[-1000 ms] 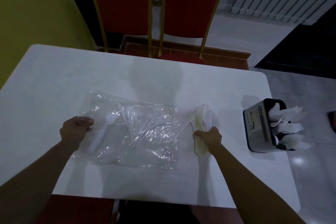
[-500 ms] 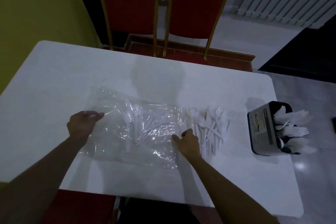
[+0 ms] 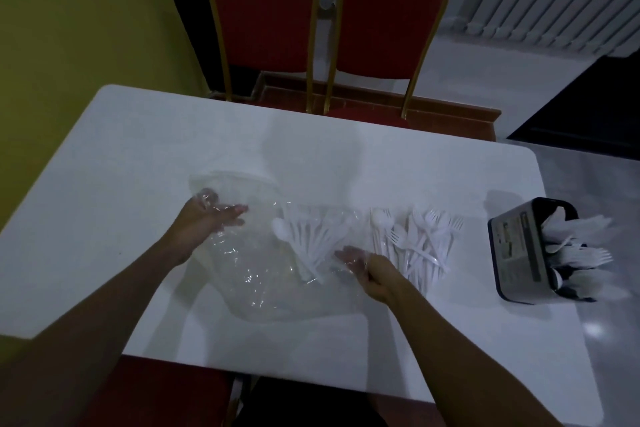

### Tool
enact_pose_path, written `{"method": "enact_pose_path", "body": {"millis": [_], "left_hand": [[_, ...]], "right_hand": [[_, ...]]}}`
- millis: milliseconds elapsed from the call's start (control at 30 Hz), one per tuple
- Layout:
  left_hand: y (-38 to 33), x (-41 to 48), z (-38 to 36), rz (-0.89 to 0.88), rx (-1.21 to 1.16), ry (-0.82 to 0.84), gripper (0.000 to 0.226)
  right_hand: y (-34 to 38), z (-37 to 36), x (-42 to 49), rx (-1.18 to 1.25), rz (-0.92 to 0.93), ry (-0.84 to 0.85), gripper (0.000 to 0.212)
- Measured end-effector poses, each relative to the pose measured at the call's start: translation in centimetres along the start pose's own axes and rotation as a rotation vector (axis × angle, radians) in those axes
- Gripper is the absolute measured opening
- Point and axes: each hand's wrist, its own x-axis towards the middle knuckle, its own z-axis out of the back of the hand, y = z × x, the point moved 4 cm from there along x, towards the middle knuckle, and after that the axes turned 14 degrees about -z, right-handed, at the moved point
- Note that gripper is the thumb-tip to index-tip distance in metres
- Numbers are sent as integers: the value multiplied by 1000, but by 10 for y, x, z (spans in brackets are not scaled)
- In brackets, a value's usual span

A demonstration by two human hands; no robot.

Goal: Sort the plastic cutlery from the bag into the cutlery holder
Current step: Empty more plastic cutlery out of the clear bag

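Couldn't tell if left grip [image 3: 207, 224] pinched the bag [image 3: 263, 284]; right grip [image 3: 372, 270] was released under film, so cutlery [image 3: 304, 236] beside it could've snagged and scattered.

A clear crumpled plastic bag [image 3: 263, 274], with white plastic cutlery [image 3: 304, 236] inside, is stretched between the left fingers [image 3: 232, 215] and right fingers [image 3: 349, 256]. Loose white forks and spoons [image 3: 415, 243] are heaped just beyond the right fingers. A dark, part-filled cutlery holder [image 3: 519, 250] is stood farther right.

Two red chairs [image 3: 263, 10] [image 3: 391, 21] are seen. One clear bag [image 3: 263, 274] and one cutlery holder [image 3: 516, 250] are counted on the one tabletop [image 3: 138, 156].
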Motion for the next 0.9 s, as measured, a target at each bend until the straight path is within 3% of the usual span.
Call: {"method": "enact_pose_path", "body": {"millis": [100,167,267,500,533,567,667,900], "left_hand": [[-10,-2,-4,-32,-76,12,43],[-16,-3,-9,-52,-133,33,43],[-26,-6,-21,-80,-182,85,43],[-51,-16,-48,-137,-261,190,43],[-51,-15,-49,-144,-259,202,41],[-50,-15,-50,-147,-256,214,39],[-46,-12,-48,-141,-251,210,34],[-40,-6,-16,-166,-132,48,38]], "right_hand": [[3,-9,3,-368,-4,-48,35],[5,-14,3,-448,-24,-44,17],[4,-23,-3,-485,-64,-24,13],[-3,-32,6,-940,-26,-165,57],[-4,-34,4,-976,4,-159,48],[-6,-36,4,-986,47,-162,34],[-9,-37,5,-939,46,-149,22],[-10,-27,9,-684,-27,-149,15]]}}
